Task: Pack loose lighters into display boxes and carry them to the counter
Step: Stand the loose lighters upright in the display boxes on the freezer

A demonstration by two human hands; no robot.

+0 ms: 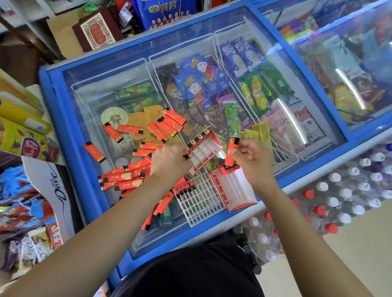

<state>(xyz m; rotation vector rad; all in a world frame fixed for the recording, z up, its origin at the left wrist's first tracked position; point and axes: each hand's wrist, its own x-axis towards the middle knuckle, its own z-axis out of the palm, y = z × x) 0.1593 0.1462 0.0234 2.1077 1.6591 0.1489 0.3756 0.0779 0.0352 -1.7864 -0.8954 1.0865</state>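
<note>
- Left hand (171,159) grips tilted display box (205,148), frame centre
- right hand (253,164) pinches orange lighter (230,155) beside it
- loose lighters (126,177) on glass freezer lid (89,84)

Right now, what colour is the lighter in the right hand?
The lighter is orange-red with a black top, best seen in the head view.

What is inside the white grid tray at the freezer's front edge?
A row of black-capped lighters stands at the white grid tray's left end; the other cells look empty. The lighters' bodies are hidden in the cells.
</note>
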